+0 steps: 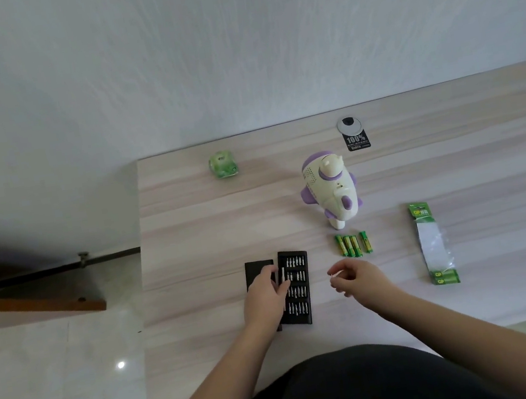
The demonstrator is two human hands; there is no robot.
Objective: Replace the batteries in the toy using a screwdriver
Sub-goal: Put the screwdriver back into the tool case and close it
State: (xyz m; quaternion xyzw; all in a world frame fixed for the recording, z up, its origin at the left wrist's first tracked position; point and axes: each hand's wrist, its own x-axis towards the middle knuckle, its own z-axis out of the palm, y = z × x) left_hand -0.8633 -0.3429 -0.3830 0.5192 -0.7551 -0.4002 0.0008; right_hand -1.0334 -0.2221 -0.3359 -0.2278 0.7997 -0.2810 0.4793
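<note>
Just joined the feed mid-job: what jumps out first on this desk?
The white and purple toy stands mid-desk, with four loose green batteries just in front of it. Nearer the person, the left hand rests on the open black screwdriver bit case, while the right hand pinches something small, too tiny to identify. An opened battery pack lies to the right.

Left hand: we rest it on the black screwdriver bit case.
Right hand: we pinch a small bit.
Batteries: four, before the toy.
</note>
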